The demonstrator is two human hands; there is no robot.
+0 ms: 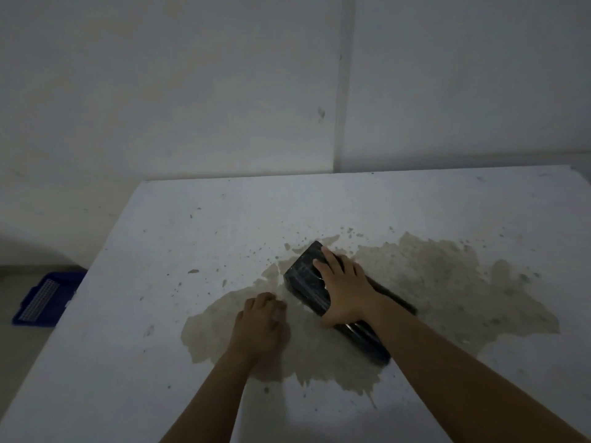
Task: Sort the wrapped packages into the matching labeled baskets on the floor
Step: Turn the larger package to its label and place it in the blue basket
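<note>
Our right hand lies flat on top of the black wrapped package, fingers spread over it and thumb hooked round its left side. Our left hand rests on the table just left of the package, fingers curled in, holding nothing. The package lies flat on the big brown stain, its long side running from near-right to far-left. A blue basket sits on the floor, far left of the package
</note>
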